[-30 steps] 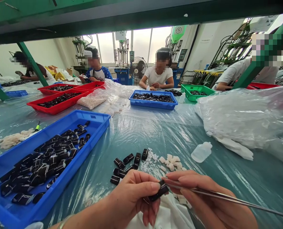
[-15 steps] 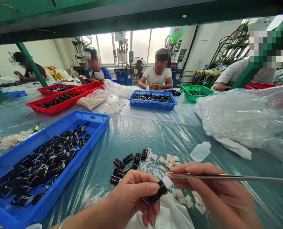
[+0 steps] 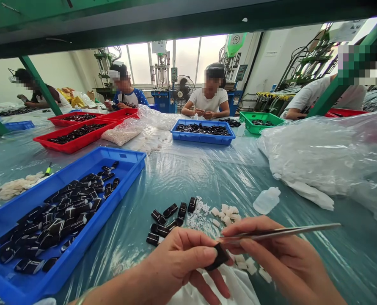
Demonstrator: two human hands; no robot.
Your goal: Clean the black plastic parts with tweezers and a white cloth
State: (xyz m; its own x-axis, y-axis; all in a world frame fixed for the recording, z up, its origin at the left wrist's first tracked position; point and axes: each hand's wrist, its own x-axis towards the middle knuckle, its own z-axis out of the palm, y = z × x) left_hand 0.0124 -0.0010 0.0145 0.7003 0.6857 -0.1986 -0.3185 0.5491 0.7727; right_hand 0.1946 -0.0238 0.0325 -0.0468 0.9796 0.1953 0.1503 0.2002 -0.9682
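— Anything here that can be read?

— One thing for certain: the figure 5 inside a circle, on a green hood (image 3: 235, 43) high on a machine at the far wall, right of the windows.

— What about the dark board (image 3: 241, 73) just below that hood?

— It carries pale lettering, but too small to make out.

— The trays, the bottle, the bags on the worktop?

— No legible print on any of them. The small panel (image 3: 175, 74) beside the fan has marks, also unreadable.
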